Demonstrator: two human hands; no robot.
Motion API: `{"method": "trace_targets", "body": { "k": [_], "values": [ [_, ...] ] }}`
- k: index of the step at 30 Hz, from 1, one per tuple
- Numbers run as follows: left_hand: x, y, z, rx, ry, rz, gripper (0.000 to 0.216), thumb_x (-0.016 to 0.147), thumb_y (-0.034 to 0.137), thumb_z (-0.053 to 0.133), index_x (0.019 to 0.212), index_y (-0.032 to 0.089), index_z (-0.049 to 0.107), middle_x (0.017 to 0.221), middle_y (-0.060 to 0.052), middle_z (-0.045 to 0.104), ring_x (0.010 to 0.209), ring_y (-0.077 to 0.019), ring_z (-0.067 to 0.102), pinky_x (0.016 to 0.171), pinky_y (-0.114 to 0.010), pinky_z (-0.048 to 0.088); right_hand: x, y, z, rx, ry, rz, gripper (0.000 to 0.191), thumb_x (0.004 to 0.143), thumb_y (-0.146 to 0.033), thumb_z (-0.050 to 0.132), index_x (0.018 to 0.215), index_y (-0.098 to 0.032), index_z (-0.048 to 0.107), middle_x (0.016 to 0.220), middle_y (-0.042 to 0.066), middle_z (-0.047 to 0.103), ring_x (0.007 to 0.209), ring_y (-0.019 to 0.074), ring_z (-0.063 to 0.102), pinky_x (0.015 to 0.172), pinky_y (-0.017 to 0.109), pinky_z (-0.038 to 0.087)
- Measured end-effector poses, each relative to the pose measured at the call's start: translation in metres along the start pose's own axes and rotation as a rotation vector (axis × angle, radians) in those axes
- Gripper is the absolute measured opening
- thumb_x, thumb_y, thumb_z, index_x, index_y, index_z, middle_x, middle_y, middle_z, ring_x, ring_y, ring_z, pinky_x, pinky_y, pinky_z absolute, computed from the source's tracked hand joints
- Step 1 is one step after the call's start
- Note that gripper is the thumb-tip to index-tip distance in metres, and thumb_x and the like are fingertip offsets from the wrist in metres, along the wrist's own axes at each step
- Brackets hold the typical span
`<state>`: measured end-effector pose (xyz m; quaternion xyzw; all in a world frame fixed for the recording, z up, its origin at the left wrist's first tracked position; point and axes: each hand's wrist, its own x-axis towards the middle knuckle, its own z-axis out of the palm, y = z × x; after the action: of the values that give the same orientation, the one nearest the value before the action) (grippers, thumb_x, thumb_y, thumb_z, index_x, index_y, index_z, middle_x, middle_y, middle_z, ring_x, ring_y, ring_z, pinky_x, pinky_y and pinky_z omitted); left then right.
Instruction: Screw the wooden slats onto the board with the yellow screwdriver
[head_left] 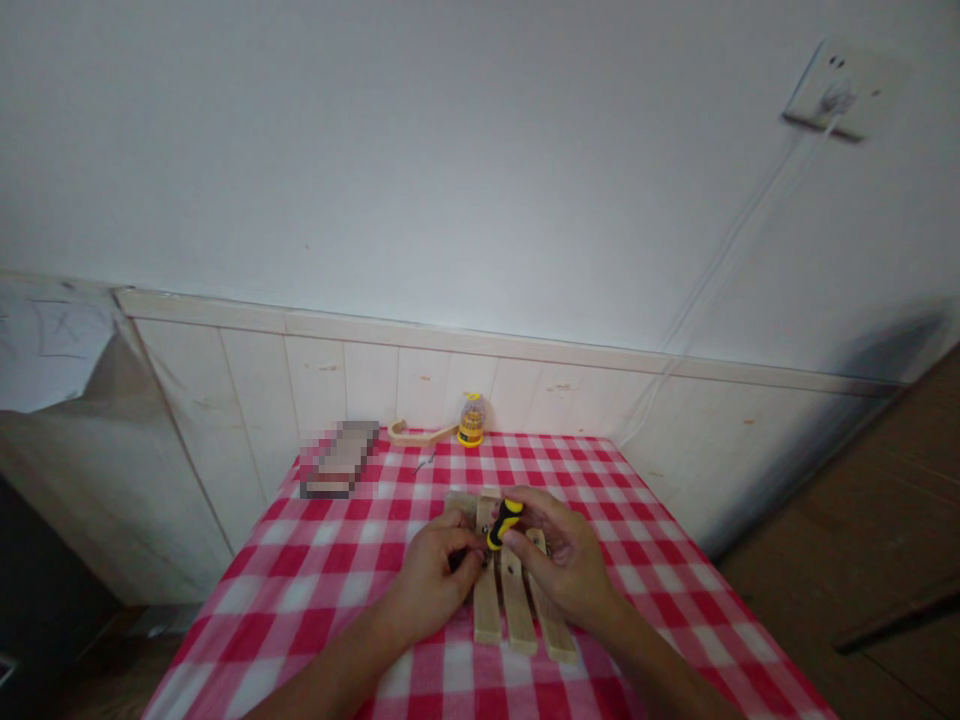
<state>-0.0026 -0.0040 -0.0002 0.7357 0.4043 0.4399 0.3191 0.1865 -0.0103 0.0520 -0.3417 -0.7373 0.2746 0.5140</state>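
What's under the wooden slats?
The checked cloth shows around the near ends of the slats. What lies directly beneath them is covered, and the right hand hides part of the slats themselves.

The right hand [566,560] holds the screwdriver [505,524], thumb [525,548] at its near side and fingers [526,497] bent at its upper end. The left hand [439,570] sits just left of the screwdriver, back upward, thumb and forefinger drawn together near its lower end; whether they pinch anything is hard to make out. Both forearms are bare, the left forearm [337,645] slanting toward the screwdriver from near left, the right forearm [652,660] from near right.
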Motion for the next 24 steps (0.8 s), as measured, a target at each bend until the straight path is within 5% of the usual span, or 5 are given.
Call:
{"method": "trace_targets", "body": {
  "k": [19, 24],
  "values": [
    [0.002, 0.000, -0.001, -0.014, 0.008, -0.019, 0.023, 0.086, 0.015, 0.054, 0.071, 0.020, 0.070, 0.079, -0.005, 0.068, 0.077, -0.0196, 0.063, 0.069, -0.029, 0.045, 0.004, 0.002, 0.003, 0.017, 0.046, 0.027, 0.041, 0.080, -0.019, 0.078, 0.119, -0.031, 0.075, 0.104, 0.003, 0.079, 0.081, 0.0185, 0.075, 0.075, 0.029, 0.063],
    [0.004, -0.003, -0.001, 0.030, 0.080, -0.080, 0.020, 0.086, 0.013, 0.053, 0.088, 0.019, 0.071, 0.086, -0.005, 0.071, 0.081, -0.0211, 0.066, 0.073, -0.031, 0.049, 0.005, 0.011, 0.004, 0.099, 0.235, 0.056, 0.043, 0.083, -0.022, 0.078, 0.125, -0.029, 0.070, 0.102, 0.004, 0.080, 0.088, 0.0202, 0.078, 0.081, 0.032, 0.065]
  ]
}}
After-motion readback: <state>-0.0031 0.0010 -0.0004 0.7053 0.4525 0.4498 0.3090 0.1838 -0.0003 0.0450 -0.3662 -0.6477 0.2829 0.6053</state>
